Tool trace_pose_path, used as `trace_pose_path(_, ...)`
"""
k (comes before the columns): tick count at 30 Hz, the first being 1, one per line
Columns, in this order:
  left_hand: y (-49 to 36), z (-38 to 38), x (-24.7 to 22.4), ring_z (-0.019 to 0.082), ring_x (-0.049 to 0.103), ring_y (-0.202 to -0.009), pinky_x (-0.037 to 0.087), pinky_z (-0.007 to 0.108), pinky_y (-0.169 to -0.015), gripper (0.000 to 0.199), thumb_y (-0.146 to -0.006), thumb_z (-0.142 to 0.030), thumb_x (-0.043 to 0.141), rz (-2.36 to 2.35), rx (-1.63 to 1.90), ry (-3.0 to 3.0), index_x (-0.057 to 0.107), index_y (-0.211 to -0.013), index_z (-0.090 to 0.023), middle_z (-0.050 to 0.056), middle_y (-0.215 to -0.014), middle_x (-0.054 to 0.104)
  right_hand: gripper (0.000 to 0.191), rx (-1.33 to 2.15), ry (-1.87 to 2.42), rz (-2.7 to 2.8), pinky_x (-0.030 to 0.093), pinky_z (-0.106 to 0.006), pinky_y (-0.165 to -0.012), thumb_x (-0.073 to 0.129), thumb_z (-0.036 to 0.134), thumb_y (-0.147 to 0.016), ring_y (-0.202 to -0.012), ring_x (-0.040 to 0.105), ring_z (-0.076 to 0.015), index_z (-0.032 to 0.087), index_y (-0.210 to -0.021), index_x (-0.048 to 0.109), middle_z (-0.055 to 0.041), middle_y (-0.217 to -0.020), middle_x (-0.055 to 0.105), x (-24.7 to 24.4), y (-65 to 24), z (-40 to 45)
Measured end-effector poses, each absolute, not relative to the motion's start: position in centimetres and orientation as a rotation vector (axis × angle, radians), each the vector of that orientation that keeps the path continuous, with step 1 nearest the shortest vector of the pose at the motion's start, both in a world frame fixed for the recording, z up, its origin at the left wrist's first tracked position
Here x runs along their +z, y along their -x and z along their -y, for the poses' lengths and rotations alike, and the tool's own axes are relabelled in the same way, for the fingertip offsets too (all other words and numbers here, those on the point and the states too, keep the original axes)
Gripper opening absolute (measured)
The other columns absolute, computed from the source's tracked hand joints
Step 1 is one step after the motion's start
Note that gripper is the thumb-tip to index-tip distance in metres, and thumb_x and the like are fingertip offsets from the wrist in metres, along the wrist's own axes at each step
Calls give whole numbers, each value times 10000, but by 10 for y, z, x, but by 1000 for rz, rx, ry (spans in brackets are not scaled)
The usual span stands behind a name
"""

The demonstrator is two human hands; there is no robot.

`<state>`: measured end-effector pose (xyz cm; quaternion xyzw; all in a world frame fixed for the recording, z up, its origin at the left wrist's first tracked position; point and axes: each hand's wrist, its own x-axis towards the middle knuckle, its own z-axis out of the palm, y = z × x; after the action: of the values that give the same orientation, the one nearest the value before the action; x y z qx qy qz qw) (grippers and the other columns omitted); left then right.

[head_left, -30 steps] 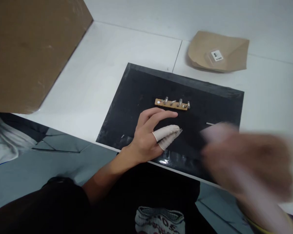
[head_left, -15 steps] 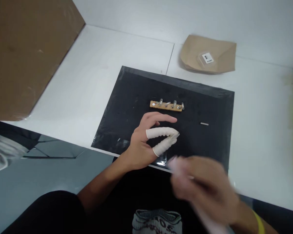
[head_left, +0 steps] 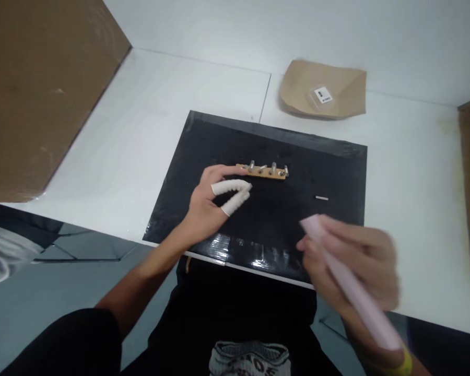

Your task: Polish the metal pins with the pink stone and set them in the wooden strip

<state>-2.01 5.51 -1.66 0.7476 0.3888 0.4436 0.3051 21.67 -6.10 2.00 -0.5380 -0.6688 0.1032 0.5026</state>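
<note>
Currently, the step in hand appears to be a two-handed hold above the black mat (head_left: 282, 224). Your left hand (head_left: 207, 206) has its grip closed at the covered thumb and forefinger, apparently pinching a small piece (head_left: 250, 186); its outline is too faint to identify. Another finger of that hand reaches the left end of the narrow strip (head_left: 264, 173); contact cannot be confirmed. Your right hand (head_left: 350, 256) is clenched around a long pink implement (head_left: 360, 300), its upper end directed toward the mat. Motion blur hides the exact finger placement.

Locate the narrow strip near the mat's middle, lying flat, with several small clear or metallic parts along it. A short rod (head_left: 321, 198) lies apart from it, to the right. Behind the mat, the desk (head_left: 407, 156) carries a brown paper tray (head_left: 344, 89) holding a clear case (head_left: 320, 98) with a printed label.

As a judgement, any further movement calls for a steady left pinch, a light touch beside the narrow strip, and controlled alignment of the pink implement's tip. Excess pressure or a sideways knock could displace the small parts.
</note>
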Motion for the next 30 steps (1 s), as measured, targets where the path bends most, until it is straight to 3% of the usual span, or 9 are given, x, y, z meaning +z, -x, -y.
trace_pose_path(3, 37, -90, -28, 258, 655, -1212, 499, 484, -1102, 74, -987, -269, 749, -1102, 1033, -2151, 812, -1012, -239, 65, -1245, 798, 337, 170, 1324, 1698, 680, -288, -643, 840, 103, -874, -874, 755, -177, 260, -1158, 749, -62, -1144, 751, 7, -205, 60)
trace_pose_path(7, 42, -122, -36, 301, 610, -1286, 428, 544, -1145, 93, -970, -274, 749, -1089, 835, -2256, 827, -1019, -256, 68, -1312, 780, 197, 440, 1419, 1389, 705, -360, -799, 764, 127, -948, -916, 776, -178, 249, -1094, 712, -50, -1141, 722, -7, -185, 65)
trace_pose_path(15, 32, -127, -38, 312, 585, -1323, 344, 565, -1135, 64, -973, -289, 755, -1119, 765, -2312, 817, -981, -277, 49, -1332, 779, 230, 615, 1436, 1291, 675, -297, -818, 732, 81, -951, -961, 744, -142, 252, -1103, 718, -36, -1139, 721, -29, -179, 80)
trace_pose_path(23, 33, -126, -41, 313, 595, -1309, 362, 559, -1108, 70, -978, -273, 748, -1160, 778, -2317, 813, -1002, -282, 42, -1321, 783, 233, 616, 1405, 1362, 655, -248, -874, 727, 73, -945, -1002, 751, -128, 243, -1103, 704, -29, -1102, 729, -31, -180, 78)
trace_pose_path(30, 35, -126, -39, 311, 588, -1311, 387, 557, -1100, 78, -977, -298, 744, -1201, 721, -2317, 815, -1002, -275, 56, -1332, 778, 253, 634, 1342, 1420, 663, -271, -856, 718, 62, -941, -982, 753, -144, 239, -1121, 702, -43, -1081, 735, -30, -180, 74)
